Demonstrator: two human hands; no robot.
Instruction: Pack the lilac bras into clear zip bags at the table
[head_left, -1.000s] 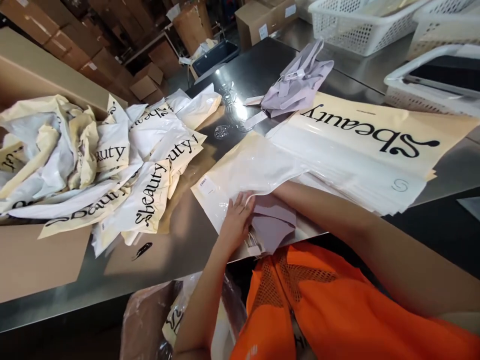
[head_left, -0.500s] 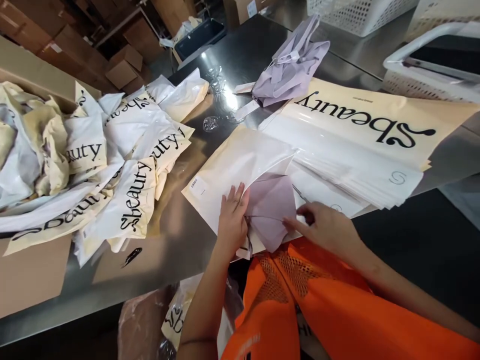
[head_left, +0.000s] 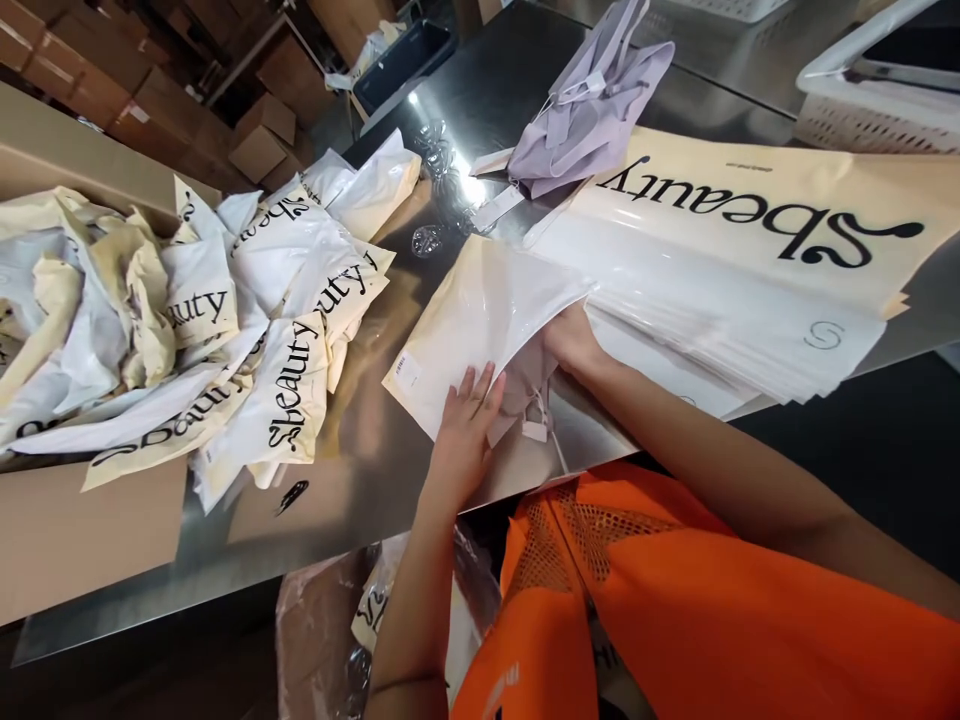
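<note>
My left hand (head_left: 469, 430) lies flat on the white and cream plastic mailing bag (head_left: 480, 310), fingers stretched out, near its open edge. My right hand (head_left: 574, 335) reaches under the bag's upper layer at the opening, its fingers hidden inside. Lilac fabric (head_left: 525, 385) shows between the hands, partly covered by the bag. A white tag (head_left: 534, 430) on a string hangs out of it toward me. What my right fingers grip, if anything, cannot be seen.
Beyond the bag, a lilac strappy garment (head_left: 585, 110) with tags lies on the metal table (head_left: 360, 440). Stacked printed mailers (head_left: 712, 290) are at the right, a heap of filled mailers (head_left: 277, 300) at the left. A white basket (head_left: 862, 120) stands at the back right.
My right hand has moved forward and left, from beside the lilac fabric to under the bag's upper layer. More of the fabric is now covered. My left hand remains on the bag.
</note>
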